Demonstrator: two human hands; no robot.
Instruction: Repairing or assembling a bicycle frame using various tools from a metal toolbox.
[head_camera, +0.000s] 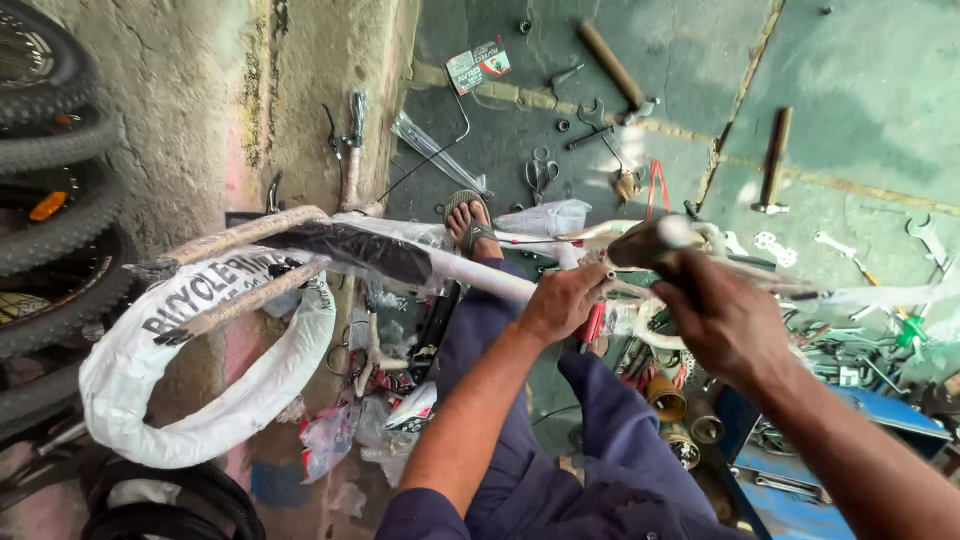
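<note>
Gripping the white bicycle frame (470, 270), left hand (562, 300) closed on its tube; right hand (722, 318) clasps the handlebar stem (645, 240). Frame wrapping remains on; assembly appears early.

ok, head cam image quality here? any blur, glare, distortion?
Head view: right hand and the bar end it grips are motion-blurred; left hand is sharper. Floor tools such as the scissors are crisp. Light is soft daylight with no hard glare. Wide-angle bending shows at the tyres on the left edge.
</note>
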